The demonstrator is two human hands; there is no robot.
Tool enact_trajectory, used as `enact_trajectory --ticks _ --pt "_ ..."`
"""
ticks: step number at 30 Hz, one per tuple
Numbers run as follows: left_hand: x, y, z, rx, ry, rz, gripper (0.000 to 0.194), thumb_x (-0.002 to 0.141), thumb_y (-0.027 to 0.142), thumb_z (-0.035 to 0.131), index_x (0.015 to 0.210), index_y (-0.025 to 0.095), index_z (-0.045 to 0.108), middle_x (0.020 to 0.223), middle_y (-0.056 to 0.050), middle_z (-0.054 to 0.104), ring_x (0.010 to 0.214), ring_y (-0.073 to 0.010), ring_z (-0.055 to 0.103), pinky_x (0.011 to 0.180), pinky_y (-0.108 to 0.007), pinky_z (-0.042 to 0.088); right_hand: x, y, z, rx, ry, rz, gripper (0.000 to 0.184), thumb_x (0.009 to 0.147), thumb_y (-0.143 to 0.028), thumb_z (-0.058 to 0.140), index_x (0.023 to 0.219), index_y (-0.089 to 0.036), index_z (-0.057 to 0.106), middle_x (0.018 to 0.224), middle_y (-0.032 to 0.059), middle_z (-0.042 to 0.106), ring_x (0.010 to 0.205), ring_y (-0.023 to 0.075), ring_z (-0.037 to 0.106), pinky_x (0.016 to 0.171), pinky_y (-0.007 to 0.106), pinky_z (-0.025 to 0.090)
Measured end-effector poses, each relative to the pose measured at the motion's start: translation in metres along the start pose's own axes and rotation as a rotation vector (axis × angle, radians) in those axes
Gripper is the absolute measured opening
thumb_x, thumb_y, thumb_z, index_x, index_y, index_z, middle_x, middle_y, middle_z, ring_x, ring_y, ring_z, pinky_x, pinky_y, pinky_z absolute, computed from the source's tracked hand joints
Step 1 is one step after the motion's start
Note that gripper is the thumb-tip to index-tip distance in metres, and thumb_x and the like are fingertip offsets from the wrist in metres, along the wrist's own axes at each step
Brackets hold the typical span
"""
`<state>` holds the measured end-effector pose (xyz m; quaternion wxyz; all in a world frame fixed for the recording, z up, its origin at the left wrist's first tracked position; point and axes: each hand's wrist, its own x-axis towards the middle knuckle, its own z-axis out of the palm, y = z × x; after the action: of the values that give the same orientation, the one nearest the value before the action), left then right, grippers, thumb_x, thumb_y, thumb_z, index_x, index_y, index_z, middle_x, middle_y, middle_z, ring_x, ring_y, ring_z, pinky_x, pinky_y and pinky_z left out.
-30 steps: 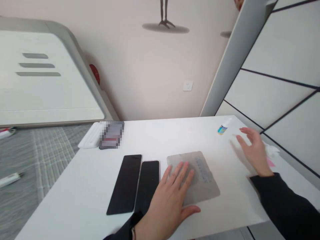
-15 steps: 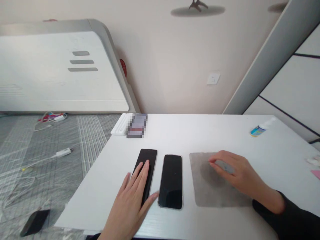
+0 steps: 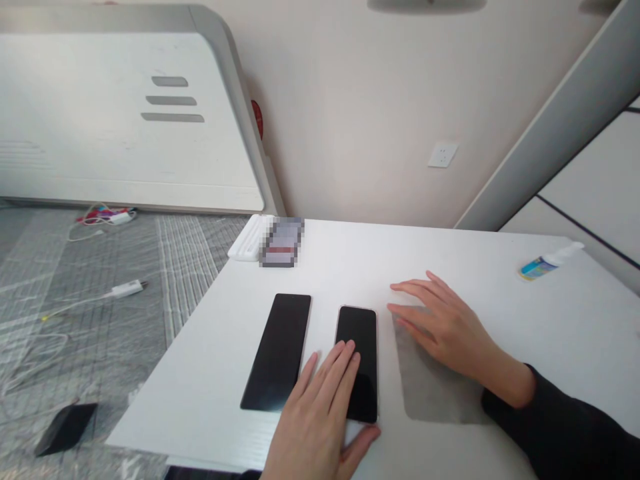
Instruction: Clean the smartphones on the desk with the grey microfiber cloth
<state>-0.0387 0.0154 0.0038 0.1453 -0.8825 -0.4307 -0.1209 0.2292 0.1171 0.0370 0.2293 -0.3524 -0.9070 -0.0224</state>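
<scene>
A: Start with the head view. Where are the two hands?

B: The left hand [image 3: 320, 417] lies flat, fingers spread a little, at the near edge of the white table [image 3: 475, 260]. Its fingertips rest on the near end of the smaller black phone [image 3: 358, 360], and its thumb points right along the table edge. It grips nothing.

A: And the other one?

B: The right hand [image 3: 443, 327] is also flat and open, palm down, fingers loosely apart and pointing left. It rests on the far left corner of the grey cloth [image 3: 430, 387], which lies flat on the table just right of the smaller phone. The fingertips reach a little past the cloth's left edge, towards the phone but apart from it. A dark sleeve [image 3: 565, 433] covers that forearm and runs off at the near right corner.

A: What else is on the table?

B: A longer black phone [image 3: 280, 350] lies just left of the smaller one, both screen up and dark, running from the near edge towards the middle. Neither hand touches the longer one. At the far left corner sits a white ribbed case [image 3: 245, 247] with a blurred-out item [image 3: 283, 243] touching its right side. Near the far right edge a small spray bottle [image 3: 547, 261] with a blue label lies on its side, well apart from both hands.

A: Off the table?

B: On the checked floor covering to the left, a white charger and cable [image 3: 125, 289] and a flat dark object [image 3: 65, 428] near the lower left.
</scene>
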Motion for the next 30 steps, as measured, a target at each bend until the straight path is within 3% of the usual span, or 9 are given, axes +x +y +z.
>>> enact_trajectory --ticks 2,5,7,10,14,17,21,24,30 --pt "0.0 -0.002 0.001 -0.001 0.003 0.002 0.077 0.095 0.06 0.061 0.15 0.007 0.05 0.161 -0.013 0.048 0.143 -0.0277 0.054 0.109 -0.044 0.054 0.0 -0.005 0.001 0.163 -0.039 -0.013 0.021 0.103 -0.019 0.058 0.121 -0.025 0.067 0.131 0.0097 0.065 0.126 0.0247 0.06 0.123 0.061 0.031" --pt "0.001 -0.003 0.001 0.013 0.017 0.021 0.076 0.094 0.059 0.061 0.149 0.007 0.051 0.16 -0.013 0.048 0.142 -0.0277 0.055 0.107 -0.045 0.056 0.002 -0.014 0.007 0.35 -0.082 0.064 0.002 0.099 -0.022 0.064 0.1 -0.022 0.062 0.103 0.0038 0.067 0.106 0.0204 0.065 0.126 0.056 0.028" --pt "0.001 -0.004 0.002 0.021 0.029 0.033 0.075 0.094 0.058 0.061 0.148 0.007 0.052 0.16 -0.013 0.049 0.141 -0.028 0.056 0.106 -0.046 0.057 0.003 -0.013 0.012 0.404 -0.087 0.131 0.013 0.096 -0.019 0.067 0.087 -0.023 0.057 0.092 0.0007 0.066 0.1 0.0194 0.065 0.126 0.054 0.027" --pt "0.001 -0.005 0.002 0.02 0.04 0.037 0.073 0.092 0.055 0.063 0.148 0.01 0.053 0.16 -0.013 0.05 0.141 -0.0291 0.055 0.105 -0.048 0.057 0.002 -0.002 0.018 0.442 -0.11 0.173 0.006 0.097 -0.02 0.066 0.101 -0.024 0.065 0.11 0.0024 0.071 0.115 0.021 0.064 0.128 0.055 0.023" --pt "0.003 -0.007 -0.005 -0.055 0.007 0.088 0.066 0.088 0.034 0.062 0.15 0.014 0.052 0.161 -0.01 0.049 0.147 -0.0291 0.049 0.11 -0.047 0.054 0.0 0.009 0.024 0.442 -0.102 0.245 0.048 0.103 -0.037 0.063 0.149 -0.026 0.052 0.151 0.009 0.058 0.143 0.0261 0.049 0.129 0.059 0.019" --pt "0.006 -0.008 -0.012 -0.086 -0.037 0.106 0.074 0.08 0.022 0.059 0.153 0.023 0.05 0.164 -0.008 0.044 0.149 -0.0317 0.046 0.111 -0.05 0.054 -0.002 0.011 0.029 0.447 -0.08 0.269 0.037 0.105 -0.035 0.06 0.141 -0.027 0.063 0.149 0.0073 0.062 0.146 0.0282 0.046 0.129 0.06 0.016" --pt "0.011 -0.005 -0.011 0.009 -0.029 0.044 0.079 0.083 0.035 0.067 0.157 0.023 0.044 0.162 -0.021 0.045 0.142 -0.0394 0.054 0.101 -0.052 0.059 -0.001 0.009 0.032 0.506 -0.05 0.282 0.028 0.103 -0.03 0.062 0.128 -0.027 0.072 0.139 0.0061 0.069 0.141 0.0282 0.05 0.126 0.057 0.026" --pt "0.015 -0.001 -0.003 0.054 0.019 -0.018 0.078 0.09 0.056 0.067 0.154 0.016 0.048 0.151 -0.02 0.059 0.13 -0.0362 0.064 0.096 -0.048 0.063 0.0 0.008 0.03 0.582 -0.006 0.31 0.02 0.101 -0.027 0.065 0.118 -0.025 0.076 0.133 0.0072 0.071 0.136 0.0284 0.052 0.121 0.055 0.034" --pt "0.029 -0.01 -0.007 -0.062 0.133 -0.073 0.056 0.097 0.031 0.054 0.15 0.011 0.049 0.133 -0.015 0.067 0.115 -0.0247 0.069 0.095 -0.034 0.06 0.002 0.006 0.012 0.839 0.056 0.401 0.015 0.1 -0.032 0.066 0.109 -0.023 0.074 0.119 0.0092 0.075 0.12 0.0262 0.063 0.111 0.049 0.046"
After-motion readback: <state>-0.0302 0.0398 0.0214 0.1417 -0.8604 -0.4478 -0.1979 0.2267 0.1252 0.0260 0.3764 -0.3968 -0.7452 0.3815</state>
